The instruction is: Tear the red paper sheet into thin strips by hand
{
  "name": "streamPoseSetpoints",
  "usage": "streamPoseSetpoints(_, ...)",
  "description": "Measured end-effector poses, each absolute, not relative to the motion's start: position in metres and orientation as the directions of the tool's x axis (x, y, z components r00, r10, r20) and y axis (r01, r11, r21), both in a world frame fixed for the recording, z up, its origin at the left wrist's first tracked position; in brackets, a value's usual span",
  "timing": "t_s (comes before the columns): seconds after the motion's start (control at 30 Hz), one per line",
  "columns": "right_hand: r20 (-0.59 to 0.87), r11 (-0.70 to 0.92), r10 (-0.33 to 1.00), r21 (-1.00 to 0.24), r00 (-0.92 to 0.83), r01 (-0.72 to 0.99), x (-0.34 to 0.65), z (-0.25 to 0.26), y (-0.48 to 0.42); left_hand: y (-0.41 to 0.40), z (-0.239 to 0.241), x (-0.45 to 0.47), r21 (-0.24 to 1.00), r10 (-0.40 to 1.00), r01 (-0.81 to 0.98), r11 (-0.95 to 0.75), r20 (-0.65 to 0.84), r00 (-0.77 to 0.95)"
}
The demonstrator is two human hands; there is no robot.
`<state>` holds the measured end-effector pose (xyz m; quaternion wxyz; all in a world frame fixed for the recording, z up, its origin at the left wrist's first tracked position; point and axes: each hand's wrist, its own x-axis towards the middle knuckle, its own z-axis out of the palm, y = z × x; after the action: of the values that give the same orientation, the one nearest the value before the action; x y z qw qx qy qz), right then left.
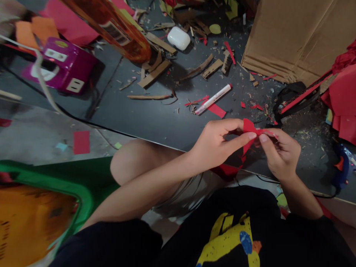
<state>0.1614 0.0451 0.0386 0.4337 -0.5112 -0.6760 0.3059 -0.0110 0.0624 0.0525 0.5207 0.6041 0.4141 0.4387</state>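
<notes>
Near the table's front edge, my left hand (219, 142) pinches a piece of red paper (248, 125) between thumb and fingers. My right hand (282, 154) has its thumb and fingers closed on the same paper from the other side, and the two thumbtips nearly meet. Part of the paper sticks up above the left fingers, and a narrow bit hangs below them. A white marker with a red end (213, 99) lies just beyond my left hand, touching a red paper strip (217, 110). Small red scraps are scattered beyond both hands.
Cardboard scraps (213, 69), a white earbud case (178, 38) and an orange bottle (122, 33) lie farther back. At left is a purple power socket block (65, 66) with cables. A cardboard sheet (303, 37) and a blue glue gun (343, 167) are at right.
</notes>
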Motion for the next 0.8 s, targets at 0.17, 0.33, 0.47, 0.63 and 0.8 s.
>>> streamPoseSetpoints(0.17,0.186,0.182,0.983,-0.945,-0.01,0.271,0.157,0.041,0.046,0.064,0.051,-0.009,0.999,0.976,-0.018,-0.05,0.052,0.211)
streamPoseSetpoints(0.33,0.164,0.155,0.986,-0.974,0.042,0.166,0.153,0.041,0.048,0.064,0.052,-0.007,1.0,0.991,-0.015,-0.027,0.029,0.133)
streamPoseSetpoints(0.47,0.176,0.166,0.981,-0.979,0.082,0.118,0.155,0.038,0.05,0.065,0.052,-0.009,0.999,0.997,-0.034,-0.04,0.043,0.065)
streamPoseSetpoints(0.63,0.145,0.139,0.981,-0.989,0.126,0.052,0.16,0.037,0.051,0.075,0.047,-0.019,0.999,0.996,0.04,-0.036,0.039,-0.082)
streamPoseSetpoints(0.8,0.139,0.138,0.984,-0.99,0.108,0.015,0.161,0.036,0.052,0.081,0.047,-0.024,0.997,0.992,0.008,-0.081,0.082,-0.093)
